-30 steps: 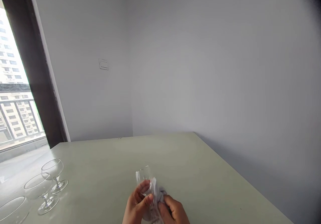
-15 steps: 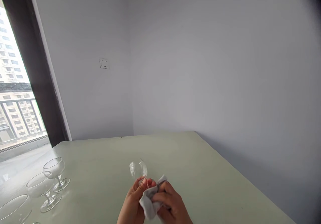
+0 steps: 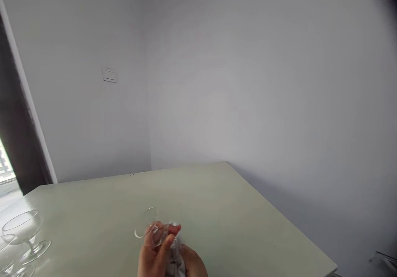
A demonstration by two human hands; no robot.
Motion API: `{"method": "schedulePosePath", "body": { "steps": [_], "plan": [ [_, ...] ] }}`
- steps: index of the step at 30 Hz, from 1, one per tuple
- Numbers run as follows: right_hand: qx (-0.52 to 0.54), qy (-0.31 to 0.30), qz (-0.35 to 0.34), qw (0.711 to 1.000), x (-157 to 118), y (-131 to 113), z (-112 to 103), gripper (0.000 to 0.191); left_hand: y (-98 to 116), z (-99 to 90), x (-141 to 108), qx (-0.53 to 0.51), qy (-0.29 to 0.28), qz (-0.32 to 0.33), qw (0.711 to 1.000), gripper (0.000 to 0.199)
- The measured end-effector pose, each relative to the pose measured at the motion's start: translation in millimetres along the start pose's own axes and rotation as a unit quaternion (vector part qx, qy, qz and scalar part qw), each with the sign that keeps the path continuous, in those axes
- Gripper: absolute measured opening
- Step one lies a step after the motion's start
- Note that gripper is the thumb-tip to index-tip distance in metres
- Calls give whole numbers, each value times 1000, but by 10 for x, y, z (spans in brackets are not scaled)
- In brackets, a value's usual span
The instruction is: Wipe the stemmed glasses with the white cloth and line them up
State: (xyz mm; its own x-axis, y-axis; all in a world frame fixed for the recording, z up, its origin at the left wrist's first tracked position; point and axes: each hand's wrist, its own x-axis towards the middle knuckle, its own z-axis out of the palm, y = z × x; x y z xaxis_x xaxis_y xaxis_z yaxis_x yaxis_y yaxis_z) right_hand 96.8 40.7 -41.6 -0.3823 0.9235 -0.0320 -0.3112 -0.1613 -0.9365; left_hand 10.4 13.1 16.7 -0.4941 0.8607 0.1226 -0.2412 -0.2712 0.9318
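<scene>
1. The desk (image 3: 217,202) is big and pale green. It fills the low part of the view and runs back to a corner of two white walls. A small switch plate (image 3: 109,75) sits on the left wall.

2. Two more glasses stand on the desk at the far left. The glass with a foot (image 3: 26,235) stands upright, and the second glass (image 3: 6,254) is partly cut off by the edge of the view. Both are well apart from the hands.

3. The left hand (image 3: 153,254) is low in the middle of the view, above the desk. Its grip is closed around the clear glass (image 3: 149,227). The fingers wrap the lower part of the glass.

4. The clear glass is tipped over on its side in the air. Its long line runs from the hands up and to the left. The open rim points left and away from the person, and the stem end points back toward the hands.

5. The right hand (image 3: 194,264) is just beside the left hand, on the stem side of the glass. Its grip is closed on the cloth (image 3: 175,258).

6. The cloth is small and grey-white. It is bunched between the two hands and touches the low end of the glass. So the left hand is nearer the bowl and the right hand is nearer the stem.
</scene>
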Motion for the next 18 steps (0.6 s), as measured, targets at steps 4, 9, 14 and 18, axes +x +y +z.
{"method": "schedulePosePath", "body": {
  "steps": [4, 9, 14, 18],
  "plan": [
    [-370, -26, -130, 920, 111, 10, -154, 51, 206, -233, 253, 88, 44, 27, 995, 45],
    [-666, -37, -239, 705, 151, -421, -186, 21, 464, -240, 289, 164, 119, 50, 978, 43],
    [-559, 2, -238, 794, 193, -861, 35, 20, 257, -71, 273, 100, 23, 12, 995, 49],
    [-550, -28, -220, 805, 401, -725, 124, 18, 25, 69, 362, 71, 9, 10, 997, 46]
  ]
}}
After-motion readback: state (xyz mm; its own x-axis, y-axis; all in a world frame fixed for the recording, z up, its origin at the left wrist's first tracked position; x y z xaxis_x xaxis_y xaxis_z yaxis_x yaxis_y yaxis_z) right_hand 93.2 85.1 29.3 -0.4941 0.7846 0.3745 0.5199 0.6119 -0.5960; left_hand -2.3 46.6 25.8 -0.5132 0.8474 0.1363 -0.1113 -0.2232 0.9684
